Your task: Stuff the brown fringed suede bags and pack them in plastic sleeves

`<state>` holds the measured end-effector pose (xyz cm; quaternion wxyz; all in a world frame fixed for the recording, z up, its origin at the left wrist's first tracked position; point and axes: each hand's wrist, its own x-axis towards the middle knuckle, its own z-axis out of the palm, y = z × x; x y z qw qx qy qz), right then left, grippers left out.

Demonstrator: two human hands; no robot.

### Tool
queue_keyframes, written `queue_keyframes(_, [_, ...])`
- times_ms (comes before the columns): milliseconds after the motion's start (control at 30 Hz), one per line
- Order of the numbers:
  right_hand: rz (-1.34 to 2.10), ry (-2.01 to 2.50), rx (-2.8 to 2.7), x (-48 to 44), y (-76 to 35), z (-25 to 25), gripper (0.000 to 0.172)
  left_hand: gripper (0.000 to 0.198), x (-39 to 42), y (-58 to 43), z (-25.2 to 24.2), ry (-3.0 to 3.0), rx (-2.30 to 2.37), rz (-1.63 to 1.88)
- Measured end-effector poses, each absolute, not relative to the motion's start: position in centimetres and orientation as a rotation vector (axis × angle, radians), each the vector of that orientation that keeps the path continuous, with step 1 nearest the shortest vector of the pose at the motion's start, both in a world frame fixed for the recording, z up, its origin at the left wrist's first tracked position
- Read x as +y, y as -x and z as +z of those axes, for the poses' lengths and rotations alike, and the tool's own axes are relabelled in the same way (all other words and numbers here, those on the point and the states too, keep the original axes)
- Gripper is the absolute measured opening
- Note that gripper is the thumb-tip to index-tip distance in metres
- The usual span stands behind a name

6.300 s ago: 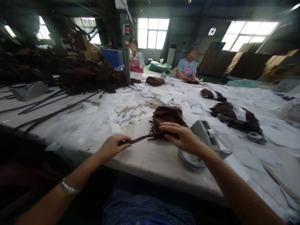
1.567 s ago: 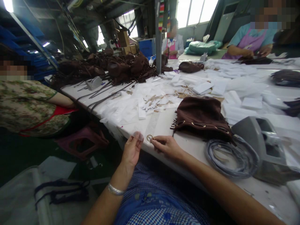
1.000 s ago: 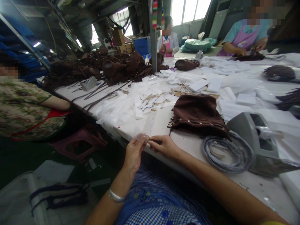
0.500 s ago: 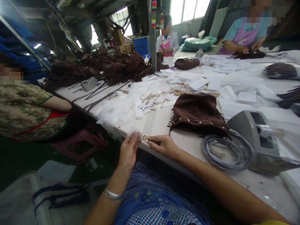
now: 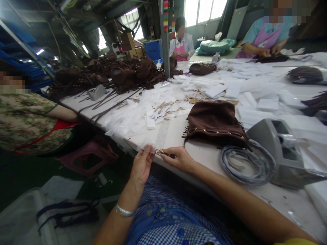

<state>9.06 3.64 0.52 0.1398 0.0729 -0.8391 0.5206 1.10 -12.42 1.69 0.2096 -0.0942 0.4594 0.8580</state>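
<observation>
As brown strap (image 5: 172, 156) with metal ring (image 5: 158, 151) is pinched in right hand (image 5: 180, 159), filmy scrap (image 5: 151, 149), probably plastic, is gripped by left hand (image 5: 141, 165), close to ring. Brown fringed bag (image 5: 213, 119) is laid on table (image 5: 176, 133) beyond right hand, near wrapped coil (image 5: 225, 166) and grey dispenser (image 5: 288, 175).

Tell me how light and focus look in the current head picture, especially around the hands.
Head view, background: the window glares white, while the floor is very dark. Head view, middle: the ring in the right hand looks soft, its detail unclear. Head view, right edge: the tape dispenser seems stretched.
</observation>
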Motion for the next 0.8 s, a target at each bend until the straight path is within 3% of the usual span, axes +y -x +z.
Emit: queue_keyframes(800, [1.395,-0.18,-2.41,3.36,-9.17,0.56,0.034,0.011,-13.09,-0.97,1.45,0.269,1.268,2.284])
